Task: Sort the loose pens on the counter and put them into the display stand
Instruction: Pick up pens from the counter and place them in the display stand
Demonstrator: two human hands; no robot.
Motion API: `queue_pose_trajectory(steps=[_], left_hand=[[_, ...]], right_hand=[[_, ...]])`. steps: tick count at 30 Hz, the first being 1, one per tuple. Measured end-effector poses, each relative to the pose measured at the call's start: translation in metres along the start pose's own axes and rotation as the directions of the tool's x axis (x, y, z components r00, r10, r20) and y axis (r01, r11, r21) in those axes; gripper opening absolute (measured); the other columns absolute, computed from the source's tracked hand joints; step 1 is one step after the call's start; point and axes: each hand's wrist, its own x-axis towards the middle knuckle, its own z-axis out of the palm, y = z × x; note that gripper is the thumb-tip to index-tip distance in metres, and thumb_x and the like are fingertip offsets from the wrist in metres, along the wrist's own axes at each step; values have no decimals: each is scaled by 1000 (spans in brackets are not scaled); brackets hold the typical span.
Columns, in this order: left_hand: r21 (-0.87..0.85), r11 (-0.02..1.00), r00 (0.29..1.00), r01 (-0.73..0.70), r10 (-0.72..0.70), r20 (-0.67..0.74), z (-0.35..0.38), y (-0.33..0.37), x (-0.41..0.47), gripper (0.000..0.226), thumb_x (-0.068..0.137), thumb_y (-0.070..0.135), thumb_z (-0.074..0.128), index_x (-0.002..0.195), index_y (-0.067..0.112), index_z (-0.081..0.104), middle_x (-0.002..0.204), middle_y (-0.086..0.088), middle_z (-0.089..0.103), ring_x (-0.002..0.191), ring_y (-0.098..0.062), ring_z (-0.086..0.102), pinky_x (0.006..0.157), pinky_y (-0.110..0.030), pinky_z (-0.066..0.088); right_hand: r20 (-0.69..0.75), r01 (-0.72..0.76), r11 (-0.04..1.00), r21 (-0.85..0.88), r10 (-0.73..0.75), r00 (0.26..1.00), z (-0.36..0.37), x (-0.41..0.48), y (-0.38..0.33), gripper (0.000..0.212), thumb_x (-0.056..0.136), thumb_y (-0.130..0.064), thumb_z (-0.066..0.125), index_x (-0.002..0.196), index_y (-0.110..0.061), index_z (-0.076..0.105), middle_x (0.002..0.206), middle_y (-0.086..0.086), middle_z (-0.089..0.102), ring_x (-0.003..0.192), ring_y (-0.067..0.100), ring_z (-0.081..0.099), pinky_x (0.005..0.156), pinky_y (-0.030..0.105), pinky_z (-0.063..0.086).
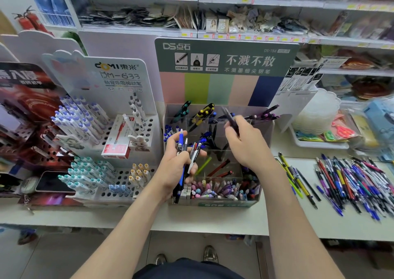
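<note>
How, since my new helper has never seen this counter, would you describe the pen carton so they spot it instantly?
Find the white DOMI stand, left of the clear display stand with the green header. On its perforated upper tier lies a flat red and white box picturing a red pen. It is the only carton there, among upright white pens.

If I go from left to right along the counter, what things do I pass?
Dark red display board → white pen stand → left hand gripping a bunch of pens → right hand pinching a dark pen → a few yellow-green pens → big pile of loose pens.
</note>
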Motion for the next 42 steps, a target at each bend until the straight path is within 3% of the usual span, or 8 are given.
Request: queue_pose_trajectory(steps=[5, 14, 20, 25, 27, 32, 36, 42], left_hand=[[-25, 1000, 1000, 4, -4, -7, -1, 0, 1, 76, 92, -12, 31, 149, 40, 36, 109, -15, 76, 62, -23, 50, 48, -31, 33], [-44, 999, 1000, 15, -15, -10, 2, -2, 2, 77, 92, -11, 33, 149, 41, 36, 111, -19, 74, 62, -24, 51, 47, -30, 34], [-54, 998, 1000, 14, -14, -3, 1, -4, 2, 77, 92, -12, 32, 149, 40, 37, 111, -18, 74, 62, -23, 51, 45, -29, 35], [-35, 999, 1000, 1, 0, 13, 0, -4, -1, 79, 91, -11, 33, 150, 41, 36, 115, -21, 74, 65, -24, 51, 49, -31, 35], [-16, 1000, 1000, 2, -1, 22, 1, -3, -1, 78, 92, -12, 33, 150, 40, 35, 116, -21, 74, 66, -24, 53, 51, -32, 35], [-63, 998, 995, 13, -6, 103, 0, -1, -5, 82, 93, -11, 31, 151, 46, 35, 115, -22, 75, 67, -24, 51, 53, -33, 34], [-90, 994, 973, 61, -39, 225, -3, 1, -8, 88, 86, -3, 38, 149, 59, 39, 77, -21, 50, 62, -26, 44, 53, -34, 31], [-129, 982, 933, 140, -87, 349, -4, 4, -13, 91, 80, 4, 41, 151, 61, 38, 86, -22, 50, 66, -28, 49, 50, -33, 39]], right_hand=[[-362, 261, 965, 31, -232, 903, 21, 6, 1, 22, 116, -31, 40, 110, -20, 58, 100, 1, 55, 94, 18, 45, 84, 30, 34], [-366, 343, 918, 199, -255, 895, 47, 12, 19, 16, 111, -25, 55, 108, -12, 65, 101, 5, 55, 91, 6, 54, 83, 12, 39], [-218, 179, 984, 13, -171, 961, 57, 11, 35, 20, 104, -38, 64, 107, -21, 74, 99, -5, 71, 100, 21, 54, 89, 45, 49], [-250, 139, 983, 117, -106, 962, 47, 3, 25, 26, 107, -31, 62, 131, -22, 65, 96, -7, 70, 84, 7, 64, 75, 15, 47], [-178, 177, 983, 42, -167, 970, 50, 2, 24, 21, 108, -27, 60, 124, -18, 70, 103, -3, 72, 91, 9, 65, 83, 23, 53], [-482, 216, 976, -22, -199, 853, 56, -14, 12, 16, 105, -30, 62, 106, -22, 76, 105, -9, 71, 102, 17, 58, 91, 27, 41], [-97, 119, 931, 345, -90, 991, 51, -33, -12, 12, 95, -43, 72, 100, -36, 80, 99, -16, 73, 94, 8, 67, 83, 32, 55], [205, -125, 802, 584, 4, 979, 45, -34, -11, 15, 93, -41, 78, 97, -27, 82, 94, 6, 79, 85, 34, 75, 87, 56, 63]])
